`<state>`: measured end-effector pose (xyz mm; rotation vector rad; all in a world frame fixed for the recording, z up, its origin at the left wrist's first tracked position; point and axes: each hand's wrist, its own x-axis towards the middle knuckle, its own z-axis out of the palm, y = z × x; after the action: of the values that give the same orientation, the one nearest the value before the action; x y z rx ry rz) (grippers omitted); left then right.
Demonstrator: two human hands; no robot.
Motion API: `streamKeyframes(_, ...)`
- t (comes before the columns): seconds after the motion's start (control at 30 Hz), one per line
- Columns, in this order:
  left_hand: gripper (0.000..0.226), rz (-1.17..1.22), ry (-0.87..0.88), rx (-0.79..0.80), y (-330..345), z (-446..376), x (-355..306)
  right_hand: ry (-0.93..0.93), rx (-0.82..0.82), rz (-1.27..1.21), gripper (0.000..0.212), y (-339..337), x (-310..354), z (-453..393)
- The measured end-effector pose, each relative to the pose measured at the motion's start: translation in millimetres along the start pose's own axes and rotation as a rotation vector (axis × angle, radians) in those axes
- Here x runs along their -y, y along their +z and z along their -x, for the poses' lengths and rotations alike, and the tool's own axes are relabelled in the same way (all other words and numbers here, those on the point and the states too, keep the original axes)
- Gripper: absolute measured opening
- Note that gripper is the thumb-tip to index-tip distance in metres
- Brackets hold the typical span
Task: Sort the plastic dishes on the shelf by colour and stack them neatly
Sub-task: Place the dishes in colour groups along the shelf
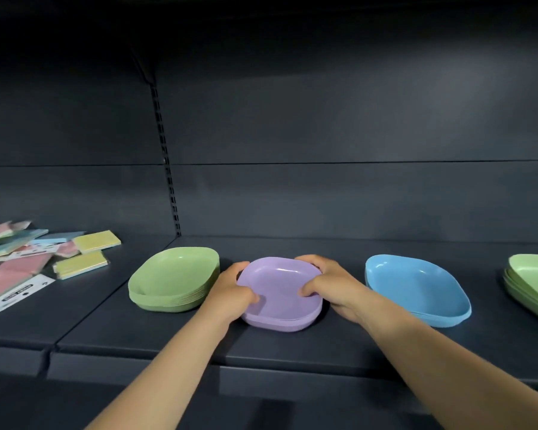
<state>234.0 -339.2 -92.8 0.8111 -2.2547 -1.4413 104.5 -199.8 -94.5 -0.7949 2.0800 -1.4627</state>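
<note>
purple dishes [281, 293] — seemingly stacked — held by both hands.

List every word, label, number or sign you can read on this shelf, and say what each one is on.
No text here can be read.
White card label on the pink packet at the left: dark printed marks, too blurred to read.
Card among the coloured packets: small printing, too small to read.
Green stack, purple dishes held by both hands, blue stack, green stack at the right edge: no markings visible.
</note>
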Motion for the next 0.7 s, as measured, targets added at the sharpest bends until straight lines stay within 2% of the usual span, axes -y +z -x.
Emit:
streamKeyframes(0.1, 0.071, -0.359, 0.044, 0.046, -8.3, -5.3, -19.0, 0.008, -0.082, 0.101, 0.043, -13.7, 10.9, 3.3)
streamKeyframes(0.2, 0.066, -0.637, 0.189, 0.080, -11.7, -3.0, -56.5, -0.088, -0.098, 0.235, 0.040, -47.8, 34.7, 21.3)
streamKeyframes(0.37, 0.056, -0.985, 0.423, 0.179, 19.9, 17.0, -129.1, -0.293, -0.210, 1.073, 0.050, -130.9, 58.8, 78.5)
streamKeyframes(0.43, 0.055, -1.055, 0.491, 0.176, 47.5, 25.1, -151.9, -0.267, -0.260, 1.245, 0.051, -168.8, 55.5, 102.4)
streamKeyframes(0.5, 0.056, -1.082, 0.540, 0.172, 81.4, 34.5, -172.4, -0.212, -0.293, 1.312, 0.054, -208.8, 45.8, 126.3)
streamKeyframes(0.7, 0.052, -0.963, 0.607, 0.202, 201.6, 74.0, -226.6, -0.064, -0.347, 1.327, 0.055, -331.2, 1.5, 209.2)
